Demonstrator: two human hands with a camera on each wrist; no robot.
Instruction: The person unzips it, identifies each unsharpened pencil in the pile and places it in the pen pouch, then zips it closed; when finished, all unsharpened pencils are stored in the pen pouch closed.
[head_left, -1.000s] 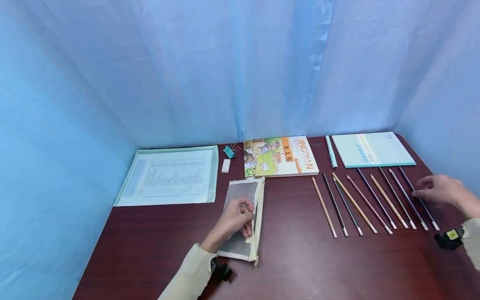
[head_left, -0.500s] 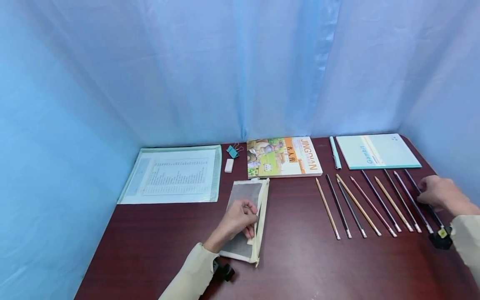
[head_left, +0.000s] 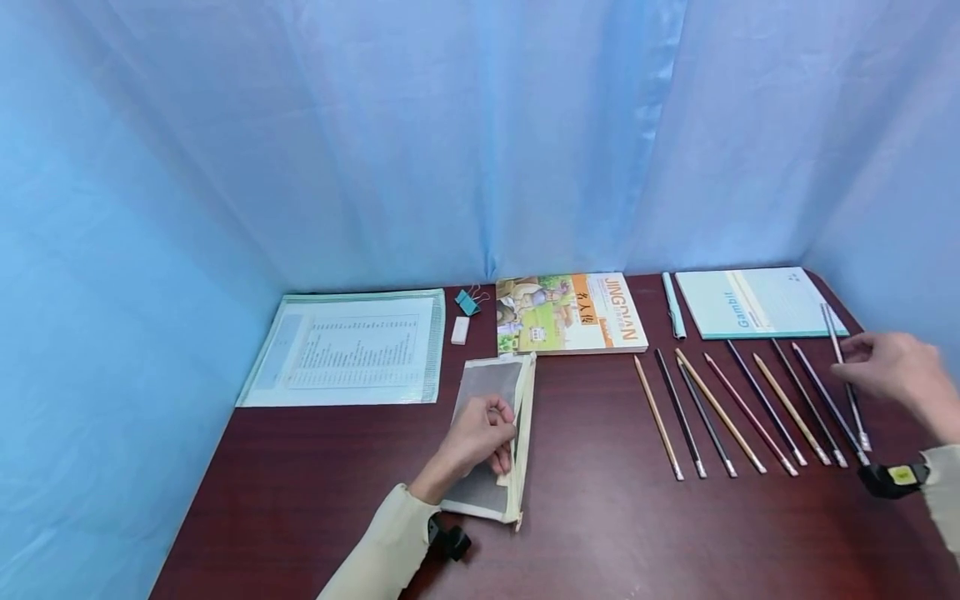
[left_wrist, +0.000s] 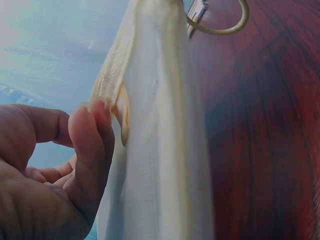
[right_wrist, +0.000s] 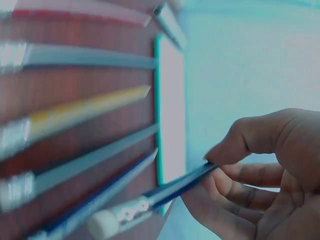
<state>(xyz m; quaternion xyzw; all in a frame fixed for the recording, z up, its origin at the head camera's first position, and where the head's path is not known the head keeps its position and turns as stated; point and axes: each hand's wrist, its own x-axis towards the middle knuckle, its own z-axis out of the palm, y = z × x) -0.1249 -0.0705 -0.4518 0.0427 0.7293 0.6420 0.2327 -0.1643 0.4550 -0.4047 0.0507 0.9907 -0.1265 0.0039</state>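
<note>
My left hand (head_left: 480, 437) pinches the zipper edge of a pale mesh zip pouch (head_left: 480, 379), whose opening gapes along its right side. In the left wrist view thumb and fingertip meet on the pouch's woven edge (left_wrist: 112, 82). Over at the far right, my right hand (head_left: 896, 371) pinches a dark pencil (right_wrist: 182, 185) with a white eraser end, lifted off the table. Left of that hand lie several pencils in a spread row, among them a red one (head_left: 750, 414) and a yellow one (head_left: 791, 408).
Along the back stand a notebook (head_left: 757, 304), a light teal pen (head_left: 672, 304) and a picture-covered book (head_left: 570, 312). A white eraser (head_left: 460, 331), a teal binder clip (head_left: 468, 302) and a document pouch (head_left: 352, 350) lie left. Blue curtains (head_left: 480, 142) enclose the table.
My right hand has taken hold of the rightmost pencil and raised it from the table, its upper end now over the notebook's corner. The left hand keeps its hold on the pouch.
</note>
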